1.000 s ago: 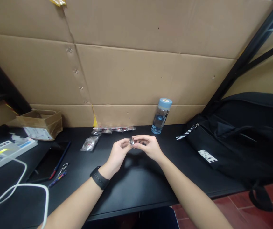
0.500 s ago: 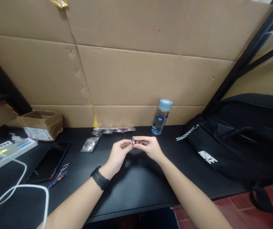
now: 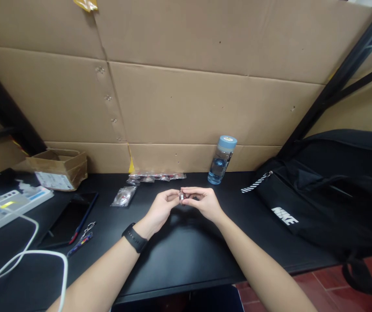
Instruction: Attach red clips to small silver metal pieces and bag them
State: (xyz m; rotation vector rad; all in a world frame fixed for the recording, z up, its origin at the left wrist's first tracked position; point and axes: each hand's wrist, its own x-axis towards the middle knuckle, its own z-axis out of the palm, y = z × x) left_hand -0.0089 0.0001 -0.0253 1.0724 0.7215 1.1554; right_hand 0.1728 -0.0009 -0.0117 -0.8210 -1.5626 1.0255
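Note:
Between my hands, above the black tabletop (image 3: pixel 186 255), is a small round shiny metal piece (image 3: pixel 181 197) with a bit of red on it; its exact kind is too small to make out. My left hand (image 3: pixel 160 209) pinches it from the left between thumb and fingers, a black watch on that wrist. From the right, my right hand (image 3: pixel 206 203) grips the same piece with its thumb below and fingers above. Left of my hands lies a clear plastic packet (image 3: pixel 123 196) with something silvery inside. Behind them, a row of similar packets (image 3: pixel 156 176) lies along the cardboard wall.
A water bottle (image 3: pixel 221 159) stands at the back right, beside a black backpack (image 3: pixel 303 208). At left are a tablet-like device (image 3: pixel 69 220), a keychain (image 3: pixel 80 245), a power strip (image 3: pixel 17 208), white cable (image 3: pixel 65 273) and an open cardboard box (image 3: pixel 59 169).
The metal piece has turned slightly between my fingers, showing more of its shiny round face. Both hands keep hold in nearly the same place; the whole view shifts a little.

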